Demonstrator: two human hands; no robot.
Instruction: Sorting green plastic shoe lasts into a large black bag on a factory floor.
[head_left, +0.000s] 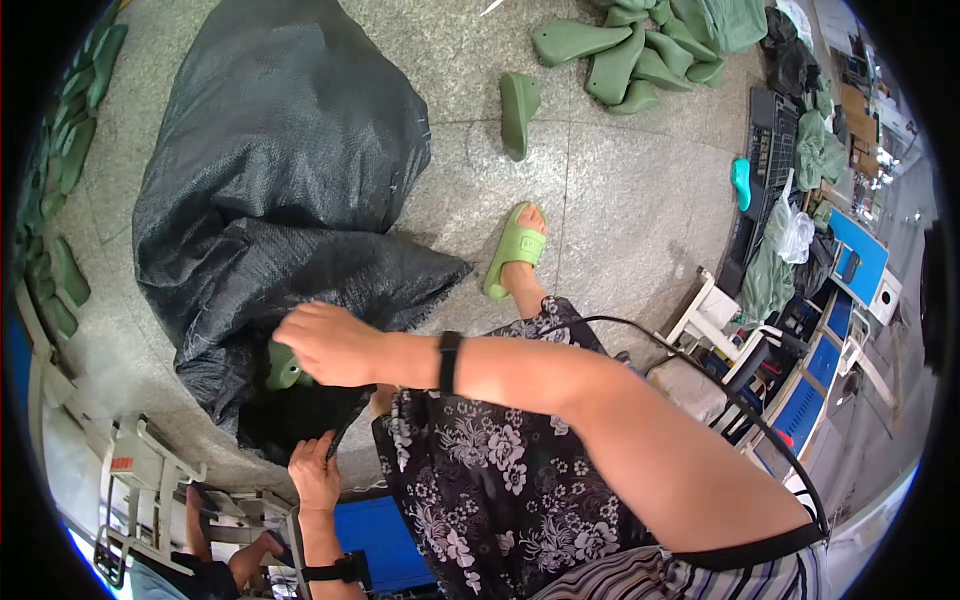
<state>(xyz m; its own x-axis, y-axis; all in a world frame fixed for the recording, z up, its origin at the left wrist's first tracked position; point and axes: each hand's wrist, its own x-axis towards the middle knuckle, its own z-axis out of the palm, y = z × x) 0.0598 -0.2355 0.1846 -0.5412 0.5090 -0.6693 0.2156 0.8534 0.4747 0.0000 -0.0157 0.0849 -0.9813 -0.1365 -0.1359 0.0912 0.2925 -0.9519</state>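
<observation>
A big black woven sack (270, 190) lies on the stone floor, its mouth toward me. My right hand (328, 345) reaches across to that mouth and is closed on a green foam slipper (283, 368), which sits half inside the opening. A black band circles that wrist. Below it, my left hand (314, 470) grips the lower edge of the sack's mouth and holds it apart. My foot in a green slipper (515, 250) rests on the floor beside the sack.
A heap of green slippers (630, 50) lies at the top, with one loose slipper (519, 110) nearer. More green slippers (60, 150) line the left edge. White metal frames (140, 470) stand lower left, and crates, bags and blue boxes (850, 260) at right.
</observation>
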